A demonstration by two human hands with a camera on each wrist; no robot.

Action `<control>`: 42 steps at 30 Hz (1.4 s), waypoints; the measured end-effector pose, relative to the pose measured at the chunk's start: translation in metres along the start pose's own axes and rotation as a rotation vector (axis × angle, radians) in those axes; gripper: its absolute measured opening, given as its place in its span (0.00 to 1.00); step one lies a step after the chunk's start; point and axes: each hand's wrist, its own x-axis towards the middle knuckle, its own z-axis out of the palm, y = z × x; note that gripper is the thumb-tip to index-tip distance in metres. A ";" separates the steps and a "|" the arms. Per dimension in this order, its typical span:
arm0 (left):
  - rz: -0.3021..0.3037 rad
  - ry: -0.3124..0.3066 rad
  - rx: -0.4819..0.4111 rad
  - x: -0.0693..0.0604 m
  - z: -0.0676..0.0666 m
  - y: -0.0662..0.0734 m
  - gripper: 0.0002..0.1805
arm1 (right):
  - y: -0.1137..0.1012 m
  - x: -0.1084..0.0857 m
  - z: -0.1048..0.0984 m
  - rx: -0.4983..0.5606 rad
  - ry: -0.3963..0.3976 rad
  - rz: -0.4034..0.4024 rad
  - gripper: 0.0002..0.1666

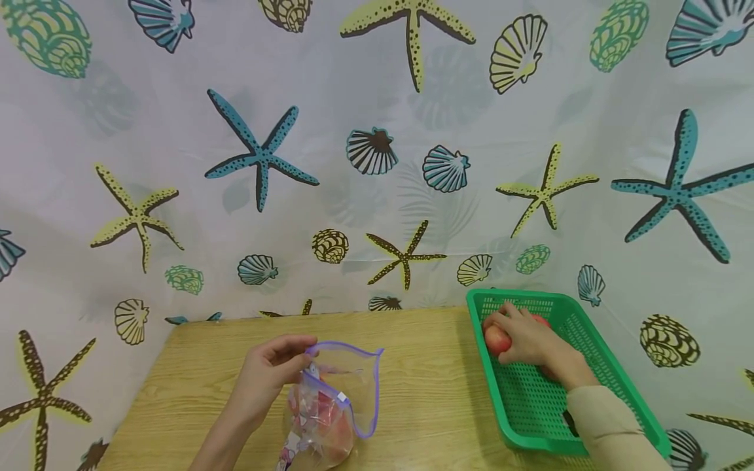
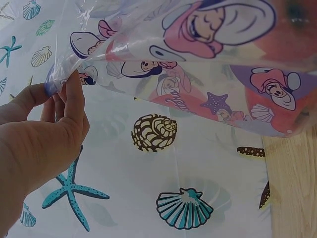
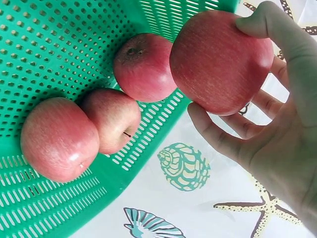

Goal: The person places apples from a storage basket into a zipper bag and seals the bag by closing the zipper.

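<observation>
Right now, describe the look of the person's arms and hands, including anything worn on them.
Both hands are ungloved. The left hand leads to a bare left forearm, with no sleeve in view. Above the right hand comes a puffy, cream-coloured fabric sleeve that ends near the wrist; no printed markings show on it.

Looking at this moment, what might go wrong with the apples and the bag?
1. The round apple in the right hand might slip and knock the three other apples in the green basket.
2. The left hand pinches the clear bag at one side of its purple rim, so the mouth might fold or the bag tip.
</observation>
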 end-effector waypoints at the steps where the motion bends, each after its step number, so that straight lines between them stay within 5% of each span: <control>1: -0.001 -0.001 -0.001 0.000 0.000 0.000 0.19 | -0.001 0.000 -0.001 -0.005 0.001 -0.001 0.33; 26: -0.012 0.021 0.010 0.000 0.005 0.001 0.19 | -0.040 0.006 -0.021 -0.013 0.021 -0.061 0.33; 42: -0.022 0.005 0.017 0.002 0.006 0.000 0.18 | -0.076 0.012 -0.030 -0.031 0.047 -0.203 0.35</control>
